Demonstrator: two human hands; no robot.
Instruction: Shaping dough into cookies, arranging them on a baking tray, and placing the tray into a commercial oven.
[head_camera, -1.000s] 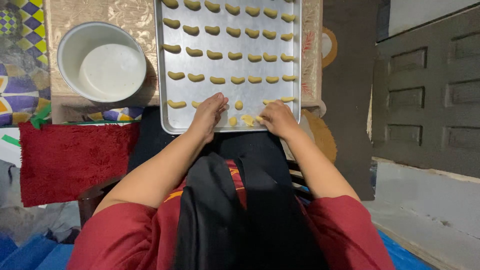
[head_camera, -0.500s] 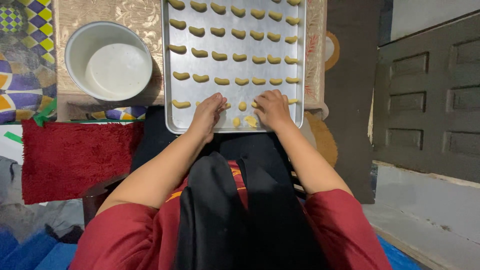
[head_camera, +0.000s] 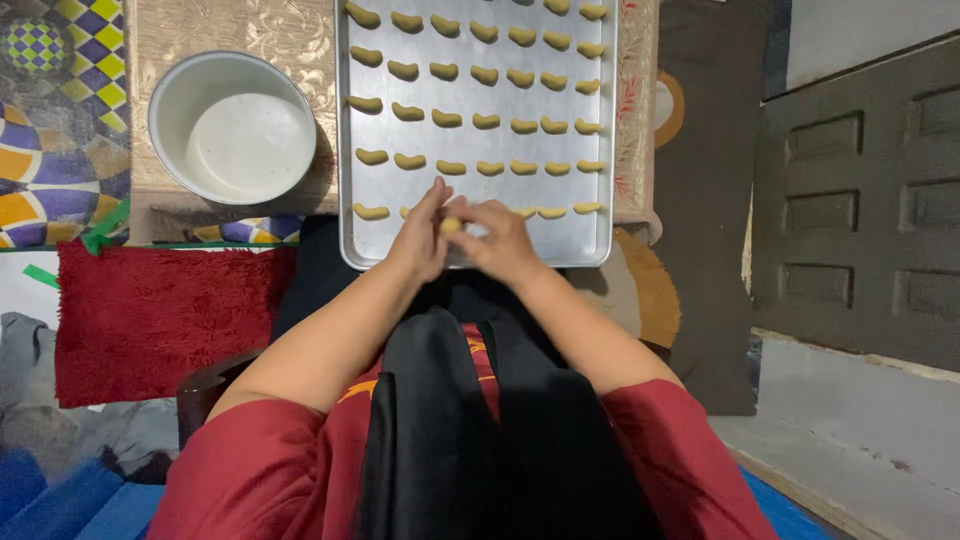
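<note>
Both hands meet over the near edge of the tray (head_camera: 600, 120): left hand (head_camera: 422, 232) and right hand (head_camera: 497, 238) pressed together, fingertips pinching 1 small dough lump (head_camera: 451, 225) between them. Behind the hands, 4 full rows of curved dough pieces (head_camera: 447, 118) already laid out in neat lines, plus part of another at the far edge. Nearest row only partly filled: 1 piece (head_camera: 370, 211) at its left end, a few at its right end, the middle hidden by the hands. Judging by that, most of the tray looks filled, with little room left. White bowl (head_camera: 232, 128) just beside the tray's left edge looks empty. Red mat (head_camera: 150, 320) well apart, below the bowl.
</note>
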